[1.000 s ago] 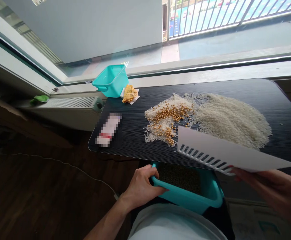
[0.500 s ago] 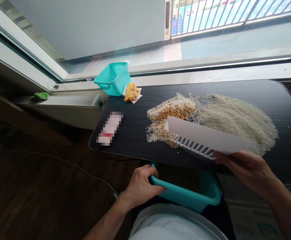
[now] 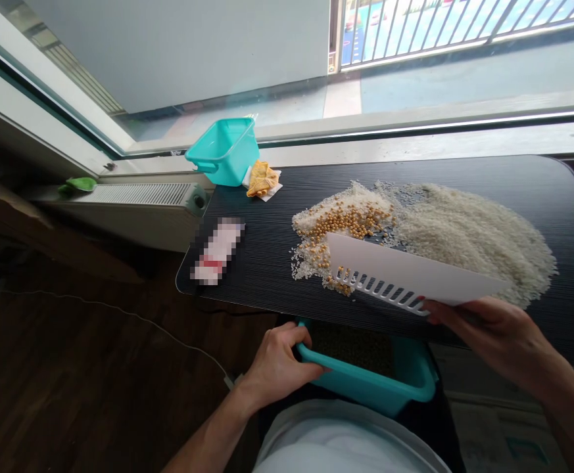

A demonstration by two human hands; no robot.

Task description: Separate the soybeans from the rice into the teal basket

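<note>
My right hand (image 3: 494,335) grips a white slotted plastic scoop (image 3: 405,276) whose slotted edge rests on the black table (image 3: 262,263) amid yellow soybeans (image 3: 340,223) mixed with white rice. A big pile of white rice (image 3: 469,233) lies behind the scoop, to the right. My left hand (image 3: 279,364) is closed on the rim of a teal bin (image 3: 380,387) held below the table's front edge, over my lap. The bin holds a layer of beans.
A second teal bin (image 3: 225,151) and a crumpled yellow cloth (image 3: 263,179) sit at the table's far left corner by the window sill. A blurred white and red packet (image 3: 217,251) lies near the left edge. A white radiator (image 3: 139,197) and a floor cable (image 3: 119,315) are at left.
My right hand has brought the scoop from above the table's front edge forward and left, down into the beans and rice. My left hand has kept its grip on the bin.
</note>
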